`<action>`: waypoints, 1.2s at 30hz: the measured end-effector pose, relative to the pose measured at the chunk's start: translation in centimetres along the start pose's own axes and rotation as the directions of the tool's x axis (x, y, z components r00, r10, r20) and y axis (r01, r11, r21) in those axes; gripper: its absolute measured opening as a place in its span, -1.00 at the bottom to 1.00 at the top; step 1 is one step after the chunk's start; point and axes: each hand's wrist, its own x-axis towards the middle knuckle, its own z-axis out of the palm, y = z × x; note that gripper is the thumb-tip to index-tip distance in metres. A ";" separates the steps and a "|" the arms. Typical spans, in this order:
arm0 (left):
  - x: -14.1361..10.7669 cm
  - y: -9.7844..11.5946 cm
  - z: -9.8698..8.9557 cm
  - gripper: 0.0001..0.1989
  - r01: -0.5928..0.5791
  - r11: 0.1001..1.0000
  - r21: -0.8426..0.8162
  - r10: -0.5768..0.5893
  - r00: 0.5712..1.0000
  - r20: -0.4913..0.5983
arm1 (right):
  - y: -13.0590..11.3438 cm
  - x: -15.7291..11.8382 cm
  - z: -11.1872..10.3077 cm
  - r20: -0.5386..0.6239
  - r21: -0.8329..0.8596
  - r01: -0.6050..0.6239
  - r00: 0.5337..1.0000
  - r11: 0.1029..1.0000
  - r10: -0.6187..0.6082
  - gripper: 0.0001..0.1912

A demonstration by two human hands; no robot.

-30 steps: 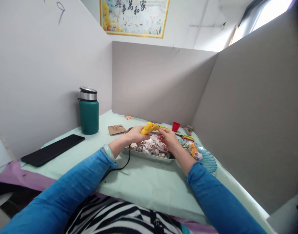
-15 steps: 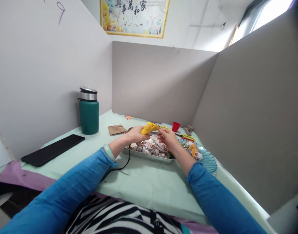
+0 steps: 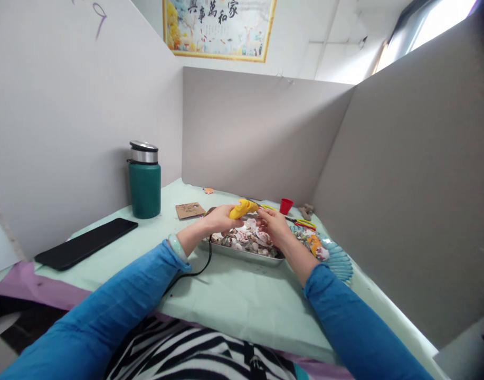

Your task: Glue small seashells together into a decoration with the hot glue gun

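My left hand (image 3: 221, 219) is wrapped round a yellow hot glue gun (image 3: 244, 208), whose nozzle points right. A black cord (image 3: 209, 256) runs down from it past my wrist. At the nozzle end, my right hand (image 3: 274, 226) has its fingers pinched together; whatever small piece they hold is too small to make out. Both hands are above a metal tray (image 3: 245, 256) heaped with seashells (image 3: 242, 240). To the right of my right wrist lies a blue shell-shaped plate (image 3: 340, 261) bearing small orange, white and green pieces.
A green bottle (image 3: 144, 190) and a black phone-like slab (image 3: 87, 243) stand left. Behind the tray are a brown square board (image 3: 189, 210), a red cup (image 3: 286, 206), and pliers with yellow-red handles (image 3: 305, 224). Grey partitions (image 3: 261, 132) enclose the table.
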 end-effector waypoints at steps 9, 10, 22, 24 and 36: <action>0.0 0.1 0.0 -0.81 0.001 1.000 -0.012 -0.001 1.000 -0.012 | -0.2 -0.2 0.1 -0.004 -0.013 -0.003 1.000 1.000 0.003 -0.89; 0.0 0.1 0.0 -0.81 0.001 1.000 -0.010 -0.001 1.000 -0.013 | -0.2 -0.2 0.2 -0.005 -0.012 -0.005 1.000 1.000 0.005 -0.88; 0.1 -0.2 0.0 -0.79 0.000 1.000 -0.008 0.000 1.000 -0.009 | -0.2 -0.2 0.1 0.001 -0.012 0.003 1.000 1.000 -0.003 -0.85; 0.1 -0.2 0.0 -0.79 -0.008 1.000 -0.012 0.008 1.000 -0.014 | -0.2 -0.2 0.1 0.003 -0.013 0.003 1.000 1.000 -0.003 -0.86; -0.1 0.0 0.0 -0.77 0.002 1.000 -0.003 -0.002 1.000 -0.009 | -0.1 -0.1 0.1 0.001 -0.017 0.000 1.000 1.000 0.000 -0.88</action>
